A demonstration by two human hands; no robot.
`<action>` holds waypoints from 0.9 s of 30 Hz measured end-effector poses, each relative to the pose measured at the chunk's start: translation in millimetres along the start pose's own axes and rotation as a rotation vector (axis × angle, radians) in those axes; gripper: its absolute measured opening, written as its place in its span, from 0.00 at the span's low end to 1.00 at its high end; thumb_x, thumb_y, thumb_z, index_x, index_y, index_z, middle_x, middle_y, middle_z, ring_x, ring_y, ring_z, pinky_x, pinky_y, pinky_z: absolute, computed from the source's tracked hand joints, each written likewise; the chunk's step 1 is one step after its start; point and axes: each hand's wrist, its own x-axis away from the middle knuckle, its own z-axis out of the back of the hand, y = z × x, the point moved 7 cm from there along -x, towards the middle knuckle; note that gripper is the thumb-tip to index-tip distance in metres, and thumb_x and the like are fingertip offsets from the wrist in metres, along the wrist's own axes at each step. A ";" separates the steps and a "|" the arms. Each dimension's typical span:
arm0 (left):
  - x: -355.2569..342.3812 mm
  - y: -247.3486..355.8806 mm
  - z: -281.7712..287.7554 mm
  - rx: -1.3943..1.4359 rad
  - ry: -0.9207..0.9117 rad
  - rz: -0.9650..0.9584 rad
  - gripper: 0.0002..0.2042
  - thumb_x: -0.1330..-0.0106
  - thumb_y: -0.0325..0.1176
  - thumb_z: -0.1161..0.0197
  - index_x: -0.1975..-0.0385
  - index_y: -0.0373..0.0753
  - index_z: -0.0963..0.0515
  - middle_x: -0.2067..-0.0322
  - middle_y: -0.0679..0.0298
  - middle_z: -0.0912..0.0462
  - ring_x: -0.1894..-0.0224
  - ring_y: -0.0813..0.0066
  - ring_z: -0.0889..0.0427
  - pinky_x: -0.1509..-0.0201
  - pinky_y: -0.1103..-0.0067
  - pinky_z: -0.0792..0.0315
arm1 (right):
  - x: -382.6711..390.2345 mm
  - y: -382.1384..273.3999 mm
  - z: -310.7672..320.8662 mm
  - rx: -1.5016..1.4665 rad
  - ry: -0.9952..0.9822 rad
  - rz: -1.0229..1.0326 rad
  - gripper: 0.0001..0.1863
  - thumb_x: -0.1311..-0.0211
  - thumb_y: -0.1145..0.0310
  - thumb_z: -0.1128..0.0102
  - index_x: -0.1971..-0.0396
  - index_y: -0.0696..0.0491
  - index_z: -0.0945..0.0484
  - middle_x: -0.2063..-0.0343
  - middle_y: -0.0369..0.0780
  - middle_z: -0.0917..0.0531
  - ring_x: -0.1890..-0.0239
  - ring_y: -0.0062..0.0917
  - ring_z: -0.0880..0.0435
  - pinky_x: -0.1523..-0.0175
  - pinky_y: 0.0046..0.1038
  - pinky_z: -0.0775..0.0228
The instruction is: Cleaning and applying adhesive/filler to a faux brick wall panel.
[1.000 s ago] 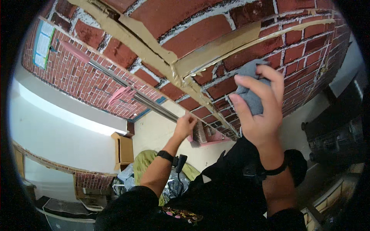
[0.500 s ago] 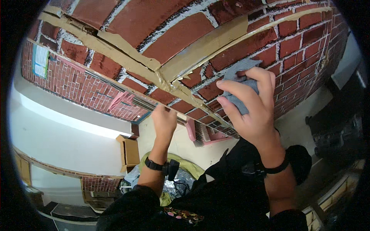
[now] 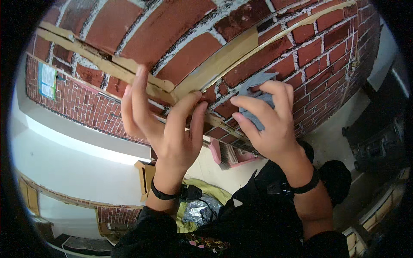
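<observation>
My left hand (image 3: 172,137) is raised against a red brick-patterned surface (image 3: 180,41), with its fingers spread. Its thumb and index fingertips sit close together, a small gap between them, beside the spot where strips of beige tape (image 3: 223,62) meet. The other fingers stretch over the tape strip on the left, and nothing shows in this hand. My right hand (image 3: 275,124) has its fingers curled round a crumpled grey cloth (image 3: 254,92), held close to the brick pattern right of the tape joint. Part of the cloth is hidden behind the fingers.
Below the surface's edge, a pink dustpan with a brush (image 3: 230,155) is on the pale floor. A yellow-green bag with silvery plastic (image 3: 200,210) lies near my left forearm, and a cardboard box (image 3: 146,176) is further left. Dark objects (image 3: 378,142) stand at the right.
My left hand has come up from below the surface's edge to the tape joint, its fingers spreading from a closed shape. My right hand has shifted slightly left and down with the grey cloth.
</observation>
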 end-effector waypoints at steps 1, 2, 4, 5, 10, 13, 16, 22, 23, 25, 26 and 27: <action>-0.7 -3.5 -6.5 -0.031 -0.050 0.029 0.06 0.46 0.32 0.27 0.70 0.45 0.16 0.31 0.44 0.42 0.31 0.46 0.48 0.30 0.62 0.51 | 1.0 0.7 -2.6 -0.006 -0.016 -0.010 0.20 0.52 0.71 0.29 0.56 0.44 0.19 0.56 0.39 0.26 0.53 0.39 0.29 0.48 0.40 0.38; 0.4 -4.3 -8.0 -0.025 -0.047 0.023 0.06 0.46 0.32 0.27 0.70 0.45 0.16 0.31 0.44 0.42 0.31 0.46 0.48 0.30 0.62 0.51 | 1.7 2.0 -3.6 0.001 -0.010 -0.012 0.20 0.52 0.71 0.29 0.56 0.44 0.19 0.56 0.39 0.26 0.53 0.39 0.29 0.48 0.40 0.38; 5.4 -8.3 -7.7 -0.041 -0.041 0.032 0.06 0.46 0.32 0.28 0.69 0.45 0.16 0.32 0.43 0.39 0.31 0.46 0.47 0.29 0.63 0.52 | 3.1 2.0 -7.6 -0.019 -0.046 0.005 0.20 0.51 0.71 0.30 0.55 0.44 0.19 0.55 0.40 0.26 0.52 0.39 0.30 0.47 0.40 0.38; 5.6 -8.8 -7.0 -0.029 -0.011 0.005 0.06 0.45 0.31 0.28 0.69 0.43 0.17 0.33 0.43 0.38 0.31 0.46 0.47 0.29 0.63 0.53 | 3.3 1.5 -7.9 -0.016 -0.056 0.000 0.20 0.51 0.71 0.30 0.55 0.44 0.19 0.55 0.40 0.26 0.52 0.39 0.30 0.46 0.40 0.38; 4.0 -7.3 -10.7 -0.033 0.004 0.032 0.05 0.43 0.31 0.30 0.68 0.43 0.18 0.33 0.45 0.37 0.31 0.47 0.44 0.29 0.61 0.55 | 4.8 3.2 -7.6 -0.010 -0.039 0.001 0.20 0.51 0.71 0.31 0.55 0.44 0.20 0.55 0.40 0.27 0.52 0.39 0.30 0.46 0.40 0.38; 5.8 -8.4 -13.2 -0.048 -0.003 0.034 0.05 0.42 0.31 0.31 0.68 0.42 0.19 0.33 0.44 0.37 0.32 0.46 0.45 0.30 0.62 0.53 | 5.2 2.1 -6.7 -0.008 -0.039 -0.004 0.19 0.51 0.71 0.31 0.55 0.44 0.20 0.55 0.40 0.27 0.52 0.39 0.30 0.46 0.41 0.38; 8.9 -10.9 -16.4 -0.081 -0.006 0.013 0.05 0.41 0.32 0.32 0.68 0.43 0.20 0.33 0.45 0.37 0.32 0.46 0.45 0.30 0.60 0.54 | 3.7 1.1 -7.1 -0.005 -0.038 -0.001 0.19 0.50 0.71 0.31 0.55 0.44 0.20 0.56 0.40 0.27 0.52 0.39 0.29 0.46 0.40 0.38; 16.9 -15.4 -18.5 -0.026 -0.023 -0.038 0.07 0.43 0.32 0.31 0.66 0.46 0.19 0.34 0.49 0.35 0.34 0.51 0.42 0.31 0.58 0.55 | 5.1 1.9 -7.7 0.009 -0.036 -0.003 0.20 0.50 0.71 0.31 0.55 0.44 0.20 0.56 0.41 0.27 0.52 0.40 0.29 0.47 0.40 0.38; 17.2 -16.8 -15.7 0.047 -0.002 -0.033 0.08 0.43 0.31 0.30 0.65 0.47 0.19 0.36 0.51 0.34 0.35 0.53 0.41 0.31 0.59 0.54 | 5.0 1.7 -7.9 0.001 -0.035 -0.013 0.20 0.51 0.71 0.31 0.55 0.44 0.20 0.56 0.41 0.27 0.52 0.40 0.29 0.47 0.41 0.38; 21.1 -21.6 -8.9 0.084 0.074 -0.030 0.11 0.44 0.31 0.29 0.62 0.47 0.19 0.37 0.53 0.33 0.37 0.55 0.38 0.32 0.59 0.53 | 3.9 -0.8 -7.7 -0.004 -0.028 -0.005 0.20 0.51 0.71 0.31 0.55 0.45 0.20 0.56 0.41 0.27 0.53 0.40 0.29 0.47 0.41 0.38; 21.8 -23.3 -1.4 0.123 0.149 -0.024 0.14 0.45 0.30 0.28 0.59 0.47 0.19 0.39 0.54 0.31 0.40 0.57 0.35 0.33 0.60 0.52 | 2.8 -2.1 -7.5 -0.008 -0.024 0.002 0.20 0.51 0.71 0.31 0.55 0.45 0.20 0.56 0.41 0.27 0.53 0.40 0.29 0.47 0.41 0.38; 21.3 -20.6 5.4 0.138 0.170 -0.068 0.19 0.45 0.28 0.28 0.53 0.47 0.20 0.46 0.60 0.25 0.46 0.62 0.30 0.35 0.63 0.49 | 1.6 -3.3 -7.5 -0.013 -0.020 0.005 0.20 0.51 0.71 0.31 0.55 0.45 0.20 0.56 0.41 0.27 0.53 0.40 0.29 0.47 0.41 0.38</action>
